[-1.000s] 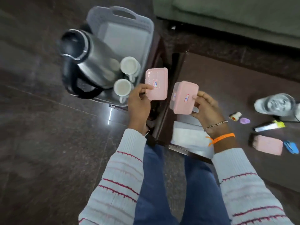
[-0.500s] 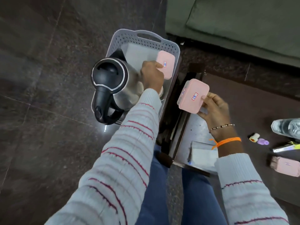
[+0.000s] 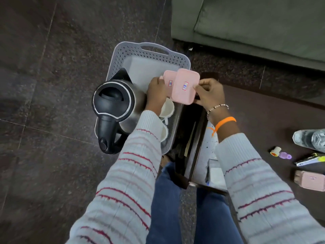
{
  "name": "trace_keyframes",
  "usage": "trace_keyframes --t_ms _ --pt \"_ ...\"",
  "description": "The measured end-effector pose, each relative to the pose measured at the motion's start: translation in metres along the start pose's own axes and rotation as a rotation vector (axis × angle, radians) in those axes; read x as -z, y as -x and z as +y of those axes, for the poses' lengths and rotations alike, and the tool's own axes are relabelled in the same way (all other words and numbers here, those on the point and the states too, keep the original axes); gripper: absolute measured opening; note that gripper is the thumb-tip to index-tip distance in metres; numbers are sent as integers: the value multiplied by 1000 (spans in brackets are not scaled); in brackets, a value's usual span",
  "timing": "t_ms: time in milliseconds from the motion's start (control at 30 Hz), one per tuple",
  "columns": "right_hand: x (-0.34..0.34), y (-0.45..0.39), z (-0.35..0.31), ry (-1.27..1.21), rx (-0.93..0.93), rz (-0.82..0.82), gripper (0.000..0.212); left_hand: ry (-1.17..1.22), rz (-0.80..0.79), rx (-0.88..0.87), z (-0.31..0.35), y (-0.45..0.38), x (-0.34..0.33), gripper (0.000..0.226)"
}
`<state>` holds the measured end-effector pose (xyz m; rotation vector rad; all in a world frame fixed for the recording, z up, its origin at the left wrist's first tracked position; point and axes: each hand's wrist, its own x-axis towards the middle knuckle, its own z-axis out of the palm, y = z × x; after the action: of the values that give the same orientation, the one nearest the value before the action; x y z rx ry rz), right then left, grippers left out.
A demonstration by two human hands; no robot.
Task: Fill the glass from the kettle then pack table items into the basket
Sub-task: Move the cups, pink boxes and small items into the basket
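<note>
Sitting in the upper middle of the frame, the grey plastic basket has perforated walls, a slotted handle at its far end and a pale flat bottom. A steel kettle with a black lid and black handle fills its lower left part, and two white cups lie beside the kettle, partly under the left sleeve. Over the basket's right side, the left hand grips a pink box with curled fingers, holding it low inside the basket. The right hand pinches a second pink box by its edge, thumb on top, and this one overlaps the first. Both boxes are rounded rectangles, each with a small red and blue label on the lid.

Right of the basket stands a dark table. At the frame's right edge it carries a third pink box, a clear bottle, a small white roll, a purple piece and a yellow-tipped marker. A green sofa fills the upper right.
</note>
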<state>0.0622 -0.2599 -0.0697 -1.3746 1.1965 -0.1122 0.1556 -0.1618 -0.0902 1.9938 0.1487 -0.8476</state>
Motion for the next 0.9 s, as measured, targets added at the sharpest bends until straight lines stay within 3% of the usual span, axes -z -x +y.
trace_keyframes --t_ms 100,233,400,533,667,767,900 --pt "-28 -16 -7 150 25 31 4 102 -35 26 -1 -2 2 33" --pt "-48 -26 -10 366 12 72 26 -3 -92 -23 -2 -7 1 35" --pt "-47 -19 -12 427 34 60 32 -122 -112 -77 -2 -10 2 42" --pt "-37 -6 -5 307 77 60 31 -99 -34 -99 -2 6 3 40" --pt "-16 10 10 37 -20 3 29 -78 85 -181 -1 42 -1 36" --pt "6 28 25 -128 -68 -16 26 -1 51 -183 -8 78 -13 27" --pt "55 51 51 -197 -86 -25 24 60 -107 -78 -27 120 -50 20"
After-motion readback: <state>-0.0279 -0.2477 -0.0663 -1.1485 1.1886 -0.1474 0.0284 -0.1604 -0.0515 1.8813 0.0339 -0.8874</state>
